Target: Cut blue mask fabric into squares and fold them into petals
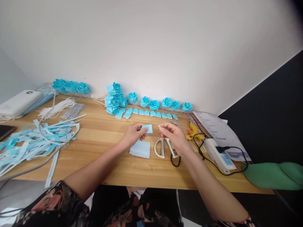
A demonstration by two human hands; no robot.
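blue folded piece pinched in left hand grip; right hand fingertips pinched together above white scissors.

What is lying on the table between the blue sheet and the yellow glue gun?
In the head view, white-handled scissors lie between the blue sheet and the glue gun. The right hand hovers partly over them.

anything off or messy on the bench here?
Mostly tidy. The pile of blue strips at the left spills past the table edge, one strip hanging off the front. The left hand pinches a blue folded piece; scissors lie under the right hand.
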